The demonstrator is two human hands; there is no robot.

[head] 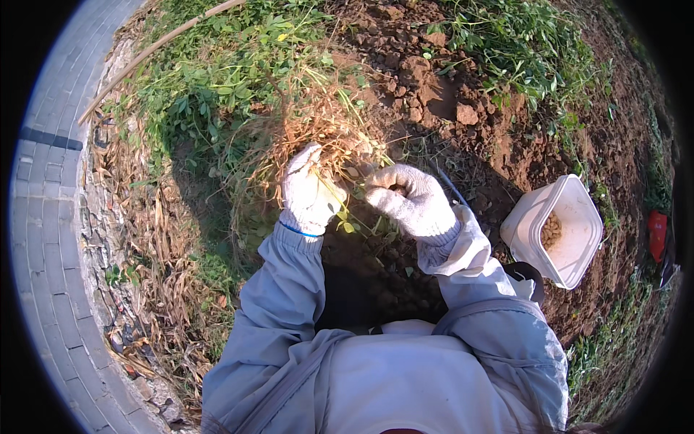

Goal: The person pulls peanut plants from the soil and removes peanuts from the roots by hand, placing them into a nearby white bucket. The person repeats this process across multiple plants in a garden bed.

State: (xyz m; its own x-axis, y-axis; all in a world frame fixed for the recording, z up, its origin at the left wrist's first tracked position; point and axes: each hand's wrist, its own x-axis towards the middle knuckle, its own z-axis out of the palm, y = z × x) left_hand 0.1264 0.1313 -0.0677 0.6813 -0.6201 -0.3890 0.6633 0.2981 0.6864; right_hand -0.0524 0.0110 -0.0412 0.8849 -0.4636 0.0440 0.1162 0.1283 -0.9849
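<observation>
My left hand [312, 190], in a white knit glove, is closed around the root end of an uprooted peanut plant [320, 133]. Thin brown roots and some pale pods spread above its fingers, and a few green leaves hang below. Just right of the roots is my right hand [415, 200], gloved alike, its fingers curled toward the thumb. Something brown shows inside that curl; whether it is a pod, soil or shadow I cannot tell. A white plastic bucket [523, 222] tilts toward me on the right, with shelled-looking tan peanuts [551, 230] gathered at its bottom.
Green plants [233, 81] lie heaped at upper left, and more foliage [531, 54] at upper right. Clods of reddish soil [423, 81] lie between them. A long wooden pole [157, 46] crosses the upper left beside grey paving [51, 217]. A red object [657, 236] is at far right.
</observation>
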